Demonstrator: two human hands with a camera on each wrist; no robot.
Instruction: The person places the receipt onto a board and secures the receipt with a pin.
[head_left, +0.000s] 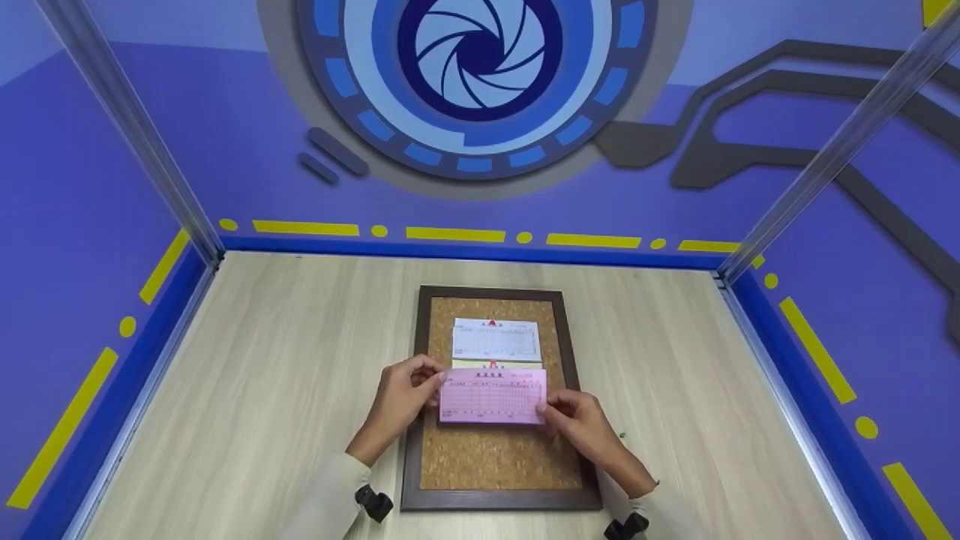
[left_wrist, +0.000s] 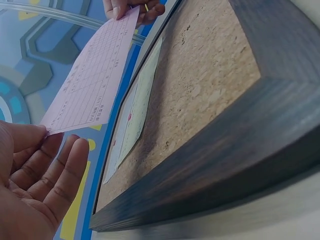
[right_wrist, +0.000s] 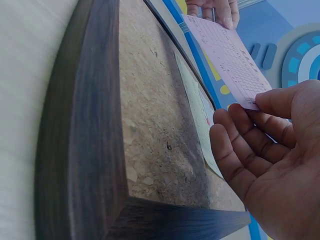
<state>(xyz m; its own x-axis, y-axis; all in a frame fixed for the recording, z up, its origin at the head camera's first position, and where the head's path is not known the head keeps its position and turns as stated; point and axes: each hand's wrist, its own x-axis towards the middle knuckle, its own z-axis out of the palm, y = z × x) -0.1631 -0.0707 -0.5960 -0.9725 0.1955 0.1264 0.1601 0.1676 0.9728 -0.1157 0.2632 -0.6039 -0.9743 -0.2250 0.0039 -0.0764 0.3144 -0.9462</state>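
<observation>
A pink printed form (head_left: 492,396) is held up off the corkboard (head_left: 499,461), as both wrist views show. At its left edge, my left hand (head_left: 405,394) pinches it between thumb and forefinger. My right hand (head_left: 585,425) pinches the right edge, low down, with its other fingers curved behind. A white printed form (head_left: 495,341) lies on the upper cork with a red pin (head_left: 492,322) at its top. Below it, a yellow-green form (left_wrist: 142,102) is mostly covered by the pink one in the head view; a second red pin (head_left: 493,364) shows at its top.
A dark wooden frame (head_left: 499,499) borders the corkboard, which lies on a light wood-grain table (head_left: 285,390). Something tiny and green (head_left: 622,435) sits right of the frame. Blue-purple panels (head_left: 187,142) with clear corner posts enclose the table at the back and sides.
</observation>
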